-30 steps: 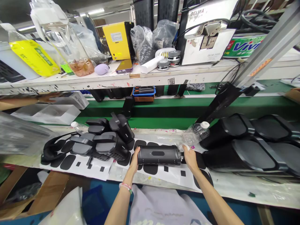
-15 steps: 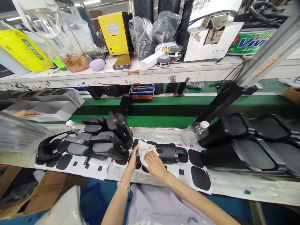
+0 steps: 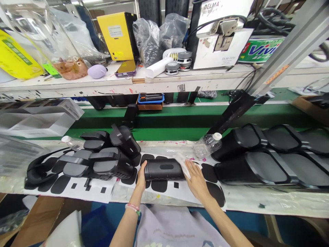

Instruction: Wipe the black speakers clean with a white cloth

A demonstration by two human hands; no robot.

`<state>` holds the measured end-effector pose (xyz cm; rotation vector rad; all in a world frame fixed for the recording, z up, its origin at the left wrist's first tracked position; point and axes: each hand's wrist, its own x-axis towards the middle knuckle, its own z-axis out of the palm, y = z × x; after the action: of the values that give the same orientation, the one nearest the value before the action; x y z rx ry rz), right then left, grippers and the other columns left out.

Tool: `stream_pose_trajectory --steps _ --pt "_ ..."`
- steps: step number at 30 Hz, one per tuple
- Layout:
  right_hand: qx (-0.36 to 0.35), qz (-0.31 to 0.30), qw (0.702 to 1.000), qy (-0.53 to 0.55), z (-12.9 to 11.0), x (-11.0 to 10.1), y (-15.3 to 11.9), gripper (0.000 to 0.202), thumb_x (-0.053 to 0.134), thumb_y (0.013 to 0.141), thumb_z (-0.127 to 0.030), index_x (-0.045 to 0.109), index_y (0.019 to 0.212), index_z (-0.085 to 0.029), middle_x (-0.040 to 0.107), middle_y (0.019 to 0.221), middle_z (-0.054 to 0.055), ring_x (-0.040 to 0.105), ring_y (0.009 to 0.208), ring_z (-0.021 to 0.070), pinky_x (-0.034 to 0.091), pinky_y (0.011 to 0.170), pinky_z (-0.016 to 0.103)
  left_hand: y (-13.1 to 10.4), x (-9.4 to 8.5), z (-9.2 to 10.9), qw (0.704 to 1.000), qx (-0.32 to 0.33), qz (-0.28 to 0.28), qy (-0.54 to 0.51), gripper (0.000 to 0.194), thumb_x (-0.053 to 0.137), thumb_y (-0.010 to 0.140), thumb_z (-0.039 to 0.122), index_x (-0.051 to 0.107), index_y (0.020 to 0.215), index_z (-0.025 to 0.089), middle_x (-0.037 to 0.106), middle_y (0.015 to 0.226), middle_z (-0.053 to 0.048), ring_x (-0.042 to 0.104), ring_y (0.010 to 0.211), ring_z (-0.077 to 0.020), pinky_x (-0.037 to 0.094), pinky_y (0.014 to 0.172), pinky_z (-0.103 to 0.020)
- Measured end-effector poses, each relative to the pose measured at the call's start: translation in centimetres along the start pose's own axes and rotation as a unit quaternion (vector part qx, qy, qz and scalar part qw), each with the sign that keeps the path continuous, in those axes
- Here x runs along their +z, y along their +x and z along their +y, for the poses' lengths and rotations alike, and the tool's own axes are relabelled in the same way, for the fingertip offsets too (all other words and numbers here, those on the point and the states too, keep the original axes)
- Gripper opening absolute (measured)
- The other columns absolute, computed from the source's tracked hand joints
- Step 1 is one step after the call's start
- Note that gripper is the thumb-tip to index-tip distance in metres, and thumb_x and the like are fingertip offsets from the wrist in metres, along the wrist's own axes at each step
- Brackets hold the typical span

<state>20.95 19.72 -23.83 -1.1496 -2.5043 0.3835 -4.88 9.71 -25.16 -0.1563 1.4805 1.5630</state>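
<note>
A black cylindrical device (image 3: 164,169) lies sideways above a white sheet (image 3: 164,187) with black rounded patches. Its left end is in the grip of my left hand (image 3: 141,175), which wears a beaded bracelet. My right hand (image 3: 195,178) presses a white cloth (image 3: 183,164) against the device's right end, covering that end. The fingers of my right hand lie over the cloth, close together.
Similar black devices stand at the left (image 3: 113,163) and in rows at the right (image 3: 259,168). A clear bottle (image 3: 205,145) lies behind the sheet. Above is a cluttered shelf (image 3: 108,84); a cardboard box (image 3: 41,219) sits lower left.
My right hand and the cloth have moved from the device's left end to its right end, uncovering its middle. The view has shifted slightly. The other person's hand at the far left is gone.
</note>
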Motion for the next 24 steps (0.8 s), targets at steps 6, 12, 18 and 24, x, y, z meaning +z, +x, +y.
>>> stream_pose_trajectory --steps 6,12,18,24 --pt "0.024 0.000 1.000 0.013 -1.2 0.6 1.8 0.052 0.039 0.090 -0.021 0.050 0.140 -0.012 0.048 0.146 0.014 0.035 0.141 0.0330 0.024 0.115 0.057 -0.2 0.0 0.4 0.999 -0.020 0.028 0.029 0.033 0.061 0.090 0.044 0.066 0.101 0.013 0.070 0.093 -0.005 0.067 0.080 -0.0163 0.056 0.077 -0.036" --pt "0.071 -0.031 0.994 0.074 -2.0 -0.9 -0.6 0.048 0.042 0.089 -0.030 0.060 0.131 -0.016 0.054 0.142 0.011 0.042 0.137 0.0312 0.035 0.111 0.051 -0.4 0.3 0.6 0.999 -0.023 0.027 0.027 0.035 0.060 0.090 0.046 0.066 0.102 0.013 0.071 0.090 -0.005 0.068 0.079 -0.0164 0.057 0.076 -0.036" --pt "0.413 -0.078 0.893 0.161 4.0 -7.1 -6.1 0.049 0.040 0.083 -0.051 0.054 0.046 -0.022 0.062 0.051 0.014 0.066 0.061 0.0347 0.051 0.066 0.047 -0.5 0.4 0.8 0.999 -0.039 0.025 0.023 0.037 0.060 0.090 0.046 0.065 0.104 0.013 0.070 0.093 -0.006 0.067 0.080 -0.0167 0.057 0.074 -0.035" --pt "0.435 -0.068 0.866 0.238 4.3 -6.1 2.3 0.038 0.045 0.095 -0.046 0.065 0.092 -0.014 0.070 0.102 0.012 0.064 0.103 0.0258 0.048 0.091 0.043 -1.0 0.6 1.2 0.998 -0.046 0.018 0.025 0.037 0.059 0.091 0.046 0.064 0.106 0.013 0.069 0.094 -0.006 0.067 0.080 -0.0167 0.057 0.075 -0.036"
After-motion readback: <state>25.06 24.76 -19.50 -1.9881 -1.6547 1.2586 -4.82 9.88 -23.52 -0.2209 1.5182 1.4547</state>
